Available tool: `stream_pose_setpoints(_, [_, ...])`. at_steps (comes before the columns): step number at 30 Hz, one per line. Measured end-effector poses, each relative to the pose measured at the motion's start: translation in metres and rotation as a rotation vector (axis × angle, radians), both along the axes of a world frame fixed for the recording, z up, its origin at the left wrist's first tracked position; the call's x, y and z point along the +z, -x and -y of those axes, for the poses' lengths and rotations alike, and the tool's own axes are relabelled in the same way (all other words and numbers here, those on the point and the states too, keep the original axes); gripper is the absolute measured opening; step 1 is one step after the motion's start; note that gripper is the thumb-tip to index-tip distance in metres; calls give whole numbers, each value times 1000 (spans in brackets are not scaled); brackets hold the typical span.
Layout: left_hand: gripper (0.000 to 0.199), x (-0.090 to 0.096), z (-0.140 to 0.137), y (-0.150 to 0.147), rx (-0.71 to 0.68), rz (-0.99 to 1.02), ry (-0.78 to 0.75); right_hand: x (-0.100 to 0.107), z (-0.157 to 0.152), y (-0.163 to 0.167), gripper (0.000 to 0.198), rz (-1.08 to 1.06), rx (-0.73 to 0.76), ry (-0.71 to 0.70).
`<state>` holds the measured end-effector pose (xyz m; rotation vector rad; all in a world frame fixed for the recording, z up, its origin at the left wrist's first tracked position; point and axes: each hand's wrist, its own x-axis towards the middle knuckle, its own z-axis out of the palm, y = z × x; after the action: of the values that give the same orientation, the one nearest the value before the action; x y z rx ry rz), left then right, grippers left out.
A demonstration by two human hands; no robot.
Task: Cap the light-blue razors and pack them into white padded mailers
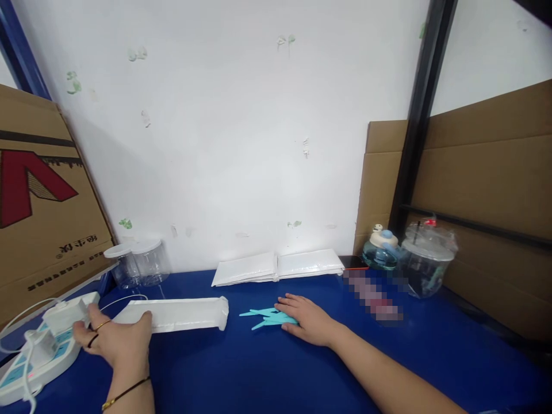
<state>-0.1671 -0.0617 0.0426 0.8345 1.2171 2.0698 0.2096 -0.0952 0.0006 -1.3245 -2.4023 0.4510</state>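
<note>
My left hand (118,342) is at the left with its fingers spread apart. Its thumb touches the near left part of a long white plastic packet (185,315) that lies flat on the blue table; the other fingers are beside the power strip. Toward the middle, my right hand (313,322) rests low over a small crossed bunch of turquoise plastic sticks (267,317). Fingers lie along the far side of the bunch and the thumb along the near side, closed around its right end. The sticks' left ends stick out in a fan.
Two stacks of white packets (245,269) lie against the wall. Clear plastic jars (149,264) stand back left, near a power strip (52,365) with plugs and cables. A phone (354,263), a blue-lidded bottle (380,250) and a clear lidded tub (426,264) are back right. Cardboard lines both sides.
</note>
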Motion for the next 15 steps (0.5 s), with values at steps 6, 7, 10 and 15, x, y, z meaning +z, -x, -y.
stream_pose_setpoints(6, [46,-11,-11,-1,579,-965,399,-2,2,-3,54,10,18,48])
stream_pose_setpoints(7, [41,-13,-15,-2,554,-1087,460,-2,2,-3,54,17,21,52])
stream_pose_setpoints(10, [40,-23,-28,-14,183,-1372,492,-2,2,-3,54,32,20,48])
stream_pose_setpoints(15, [59,-52,-42,-53,-389,-1650,655,-3,2,-2,54,39,25,45])
